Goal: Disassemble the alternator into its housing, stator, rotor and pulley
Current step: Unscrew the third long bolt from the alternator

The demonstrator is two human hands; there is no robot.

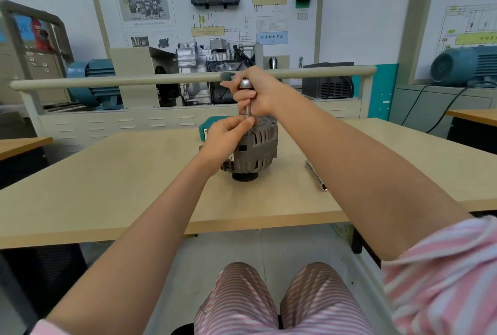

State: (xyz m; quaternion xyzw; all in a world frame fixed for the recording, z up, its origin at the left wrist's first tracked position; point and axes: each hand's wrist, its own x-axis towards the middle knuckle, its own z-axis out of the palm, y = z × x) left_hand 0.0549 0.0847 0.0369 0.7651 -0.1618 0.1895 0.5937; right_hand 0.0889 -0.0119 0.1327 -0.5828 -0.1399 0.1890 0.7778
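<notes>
While the alternator [255, 146] stands mid-table, right hand [258, 92] grips the ratchet [246, 97], left hand [228, 135] pinching its tip.

We see our two bare forearms, left hand [227, 136] and right hand [258, 92] uncovered, without rings or a watch. Short sleeves [441, 275] in pink and white stripes end above the elbows. Matching striped shorts [269, 299] cover both thighs.
</notes>
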